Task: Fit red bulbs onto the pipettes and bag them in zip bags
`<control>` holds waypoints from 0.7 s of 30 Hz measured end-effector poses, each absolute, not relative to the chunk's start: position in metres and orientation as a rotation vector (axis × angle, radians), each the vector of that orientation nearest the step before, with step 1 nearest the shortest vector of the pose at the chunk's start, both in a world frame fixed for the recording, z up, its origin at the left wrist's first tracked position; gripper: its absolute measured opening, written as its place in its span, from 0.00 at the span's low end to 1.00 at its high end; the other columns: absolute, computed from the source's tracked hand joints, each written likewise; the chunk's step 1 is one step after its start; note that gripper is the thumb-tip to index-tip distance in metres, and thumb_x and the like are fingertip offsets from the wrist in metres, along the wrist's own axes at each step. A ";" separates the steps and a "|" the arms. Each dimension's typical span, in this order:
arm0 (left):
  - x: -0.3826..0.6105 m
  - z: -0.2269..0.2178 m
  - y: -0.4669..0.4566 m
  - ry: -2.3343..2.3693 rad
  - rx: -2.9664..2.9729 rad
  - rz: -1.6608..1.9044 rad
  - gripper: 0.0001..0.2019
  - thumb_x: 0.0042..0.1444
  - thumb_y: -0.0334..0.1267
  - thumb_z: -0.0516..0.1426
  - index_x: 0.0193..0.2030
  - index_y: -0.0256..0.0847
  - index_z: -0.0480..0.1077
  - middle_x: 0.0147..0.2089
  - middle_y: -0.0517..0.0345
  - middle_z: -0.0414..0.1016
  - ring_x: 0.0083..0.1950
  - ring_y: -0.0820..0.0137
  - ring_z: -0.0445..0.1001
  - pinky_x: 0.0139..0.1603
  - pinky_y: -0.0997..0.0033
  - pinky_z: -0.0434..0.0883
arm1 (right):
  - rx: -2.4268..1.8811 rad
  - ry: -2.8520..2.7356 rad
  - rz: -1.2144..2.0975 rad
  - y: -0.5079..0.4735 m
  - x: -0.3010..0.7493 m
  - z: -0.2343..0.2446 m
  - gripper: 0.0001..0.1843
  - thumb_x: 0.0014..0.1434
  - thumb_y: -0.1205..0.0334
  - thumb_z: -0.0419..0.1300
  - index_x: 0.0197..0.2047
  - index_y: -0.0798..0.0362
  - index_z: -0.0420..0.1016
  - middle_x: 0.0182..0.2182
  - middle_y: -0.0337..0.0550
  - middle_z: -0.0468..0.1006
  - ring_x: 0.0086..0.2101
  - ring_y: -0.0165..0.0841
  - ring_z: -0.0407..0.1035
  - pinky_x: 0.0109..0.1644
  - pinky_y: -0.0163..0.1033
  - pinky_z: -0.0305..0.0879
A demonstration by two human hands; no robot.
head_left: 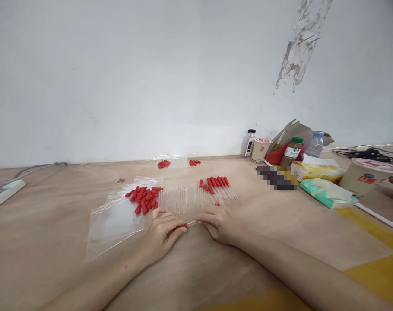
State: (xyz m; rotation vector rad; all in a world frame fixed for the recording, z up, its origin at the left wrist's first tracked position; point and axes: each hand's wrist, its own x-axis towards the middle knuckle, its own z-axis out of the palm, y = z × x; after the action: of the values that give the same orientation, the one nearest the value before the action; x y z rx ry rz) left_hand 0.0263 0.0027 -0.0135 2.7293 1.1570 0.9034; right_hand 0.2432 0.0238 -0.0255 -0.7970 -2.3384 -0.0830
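I am pinching a red bulb [182, 225] in my left hand [162, 235] and gripping a clear glass tube [191, 223] in my right hand [220, 223], near the heap of loose red bulbs [144, 198].

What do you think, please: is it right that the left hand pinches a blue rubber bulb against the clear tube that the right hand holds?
Not quite: the colour is wrong. The head view shows that the rubber bulb pinched by the left hand is red, not blue. The rest stands: it meets the clear tube that the right hand holds.
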 end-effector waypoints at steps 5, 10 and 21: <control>0.027 -0.014 0.003 1.092 2.723 0.954 0.09 0.60 0.39 0.50 0.34 0.43 0.70 0.28 0.63 0.74 0.30 0.73 0.69 0.47 0.63 0.53 | -0.768 -2.296 -0.123 0.019 0.237 -0.028 0.11 0.59 0.67 0.49 0.33 0.52 0.73 0.24 0.38 0.76 0.25 0.27 0.64 0.35 0.38 0.46; 0.025 -0.014 0.003 1.045 2.745 0.903 0.07 0.59 0.37 0.51 0.35 0.42 0.70 0.29 0.63 0.73 0.31 0.73 0.69 0.48 0.62 0.52 | -0.752 -2.311 -0.070 0.017 0.233 -0.031 0.11 0.58 0.68 0.49 0.32 0.53 0.72 0.23 0.37 0.75 0.25 0.27 0.64 0.35 0.38 0.46; 0.025 -0.012 0.001 1.024 2.752 0.856 0.08 0.59 0.36 0.50 0.35 0.42 0.69 0.30 0.60 0.74 0.33 0.71 0.69 0.50 0.60 0.53 | -0.882 -2.371 0.061 0.013 0.224 -0.031 0.12 0.58 0.67 0.49 0.27 0.54 0.70 0.22 0.37 0.75 0.24 0.27 0.63 0.37 0.38 0.49</control>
State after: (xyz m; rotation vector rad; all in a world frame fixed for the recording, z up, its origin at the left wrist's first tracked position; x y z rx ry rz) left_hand 0.0248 0.0011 -0.0121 2.7517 1.0242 0.8556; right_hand 0.2240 0.0132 -0.0310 -0.8822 -2.3713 0.0606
